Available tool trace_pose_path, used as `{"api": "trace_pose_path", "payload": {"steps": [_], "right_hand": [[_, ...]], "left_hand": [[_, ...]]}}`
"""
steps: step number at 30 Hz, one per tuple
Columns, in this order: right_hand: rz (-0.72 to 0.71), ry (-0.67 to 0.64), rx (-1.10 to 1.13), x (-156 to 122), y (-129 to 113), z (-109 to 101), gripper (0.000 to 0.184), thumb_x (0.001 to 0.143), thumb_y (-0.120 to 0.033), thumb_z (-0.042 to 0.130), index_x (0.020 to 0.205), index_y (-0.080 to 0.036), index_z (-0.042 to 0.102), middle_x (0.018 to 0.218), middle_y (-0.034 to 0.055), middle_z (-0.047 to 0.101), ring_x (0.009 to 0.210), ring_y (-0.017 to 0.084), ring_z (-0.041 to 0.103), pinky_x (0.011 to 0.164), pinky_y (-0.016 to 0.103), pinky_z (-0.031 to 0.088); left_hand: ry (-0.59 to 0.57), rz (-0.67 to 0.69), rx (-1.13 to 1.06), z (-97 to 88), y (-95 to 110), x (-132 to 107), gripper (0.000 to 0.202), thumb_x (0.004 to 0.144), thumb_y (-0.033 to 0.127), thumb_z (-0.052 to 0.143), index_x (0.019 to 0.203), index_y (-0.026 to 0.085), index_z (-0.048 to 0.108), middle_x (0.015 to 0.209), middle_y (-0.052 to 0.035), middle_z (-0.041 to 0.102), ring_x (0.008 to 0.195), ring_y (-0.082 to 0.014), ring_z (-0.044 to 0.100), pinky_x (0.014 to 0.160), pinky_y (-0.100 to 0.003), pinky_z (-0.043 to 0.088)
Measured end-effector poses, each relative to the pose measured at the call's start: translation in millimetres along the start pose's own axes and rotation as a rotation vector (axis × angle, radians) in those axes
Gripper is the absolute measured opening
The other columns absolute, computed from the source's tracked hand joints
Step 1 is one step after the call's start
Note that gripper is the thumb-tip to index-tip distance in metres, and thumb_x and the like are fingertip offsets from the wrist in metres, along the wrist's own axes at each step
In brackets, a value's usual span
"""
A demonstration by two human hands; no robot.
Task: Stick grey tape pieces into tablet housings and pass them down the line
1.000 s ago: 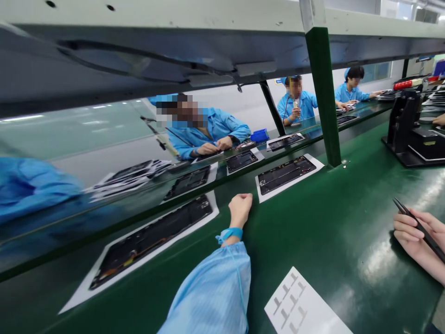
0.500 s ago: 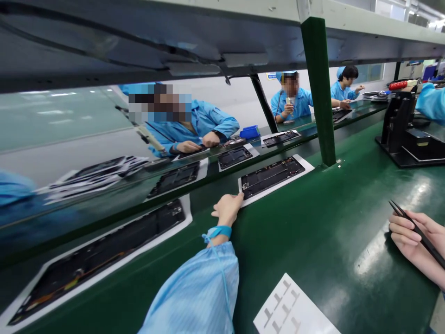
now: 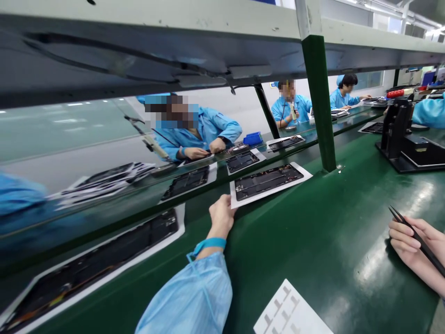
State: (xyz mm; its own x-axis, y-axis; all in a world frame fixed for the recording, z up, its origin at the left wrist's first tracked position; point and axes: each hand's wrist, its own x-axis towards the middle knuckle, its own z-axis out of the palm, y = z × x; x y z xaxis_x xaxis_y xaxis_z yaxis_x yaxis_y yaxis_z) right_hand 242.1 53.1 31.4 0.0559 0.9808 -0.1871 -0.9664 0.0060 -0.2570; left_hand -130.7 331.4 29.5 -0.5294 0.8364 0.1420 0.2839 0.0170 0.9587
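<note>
My left hand [image 3: 221, 214] is closed on the left edge of a white sheet [image 3: 239, 203], its fingertips partly hidden behind the edge. On that sheet lies an open tablet housing [image 3: 269, 182], dark, with its inner parts showing. A pair of black tweezers [image 3: 412, 227] is held in my right hand [image 3: 412, 239], the tips pointing up and left above the green bench. Between my arms, near the bottom edge, a white card of grey L-shaped stickers [image 3: 290, 311] lies on the bench.
Another open tablet [image 3: 104, 264] on paper lies at the left. A green post [image 3: 319, 102] holds up the low shelf [image 3: 208, 23]. A black fixture [image 3: 398, 125] stands at the right. Across the bench are co-workers in blue, more tablets and a blue bin [image 3: 252, 138].
My left hand has drawn the sheet with the tablet a little to the left and towards me. The right hand keeps the tweezers in about the same place. The view has tilted up slightly.
</note>
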Motion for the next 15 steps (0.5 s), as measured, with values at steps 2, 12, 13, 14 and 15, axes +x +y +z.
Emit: {"api": "trace_pose_path", "payload": {"steps": [2, 12, 13, 14, 15], "right_hand": [[-0.008, -0.012, 0.008, 0.0, 0.0, -0.9, 0.038, 0.079, 0.000, 0.059, 0.070, -0.022, 0.030, 0.059, -0.0072, 0.041, 0.043, 0.007, 0.049, 0.042, 0.021, 0.052], [-0.020, -0.081, 0.031, 5.1, 1.3, -13.7, 0.037, 0.078, 0.002, 0.063, 0.072, -0.022, 0.035, 0.062, -0.0063, 0.047, 0.044, 0.007, 0.051, 0.043, 0.021, 0.054], [-0.031, -0.094, 0.026, 5.5, 1.7, -15.9, 0.036, 0.079, 0.002, 0.063, 0.071, -0.021, 0.036, 0.062, -0.0059, 0.047, 0.045, 0.007, 0.051, 0.044, 0.021, 0.055], [-0.039, -0.105, 0.017, 5.8, 2.0, -18.2, 0.035, 0.080, 0.002, 0.062, 0.071, -0.021, 0.038, 0.063, -0.0055, 0.048, 0.046, 0.007, 0.052, 0.045, 0.022, 0.055], [-0.046, -0.114, 0.000, 5.8, 1.9, -20.5, 0.033, 0.080, 0.001, 0.062, 0.071, -0.021, 0.040, 0.064, -0.0050, 0.048, 0.047, 0.008, 0.052, 0.047, 0.022, 0.056]], "left_hand": [[-0.092, -0.105, -0.169, -3.8, 10.3, -7.6, 0.033, 0.094, 0.038, 0.057, 0.118, 0.016, 0.055, 0.114, -0.0080, 0.060, 0.094, -0.0195, 0.062, 0.079, -0.039, 0.054], [-0.484, -0.470, -0.564, -3.9, 30.9, -84.1, 0.028, 0.094, 0.037, 0.057, 0.110, 0.014, 0.059, 0.105, -0.0064, 0.063, 0.087, -0.0171, 0.063, 0.076, -0.035, 0.055], [-0.493, -0.501, -0.565, -2.9, 30.7, -94.0, 0.027, 0.094, 0.035, 0.057, 0.110, 0.014, 0.059, 0.105, -0.0063, 0.063, 0.086, -0.0167, 0.063, 0.075, -0.035, 0.055], [-0.496, -0.528, -0.569, -1.8, 31.2, -103.8, 0.026, 0.094, 0.034, 0.058, 0.110, 0.014, 0.058, 0.105, -0.0061, 0.062, 0.086, -0.0165, 0.063, 0.074, -0.034, 0.055], [-0.497, -0.550, -0.576, -0.4, 32.5, -113.5, 0.026, 0.094, 0.033, 0.058, 0.111, 0.014, 0.058, 0.105, -0.0061, 0.062, 0.085, -0.0163, 0.063, 0.073, -0.033, 0.055]]}}
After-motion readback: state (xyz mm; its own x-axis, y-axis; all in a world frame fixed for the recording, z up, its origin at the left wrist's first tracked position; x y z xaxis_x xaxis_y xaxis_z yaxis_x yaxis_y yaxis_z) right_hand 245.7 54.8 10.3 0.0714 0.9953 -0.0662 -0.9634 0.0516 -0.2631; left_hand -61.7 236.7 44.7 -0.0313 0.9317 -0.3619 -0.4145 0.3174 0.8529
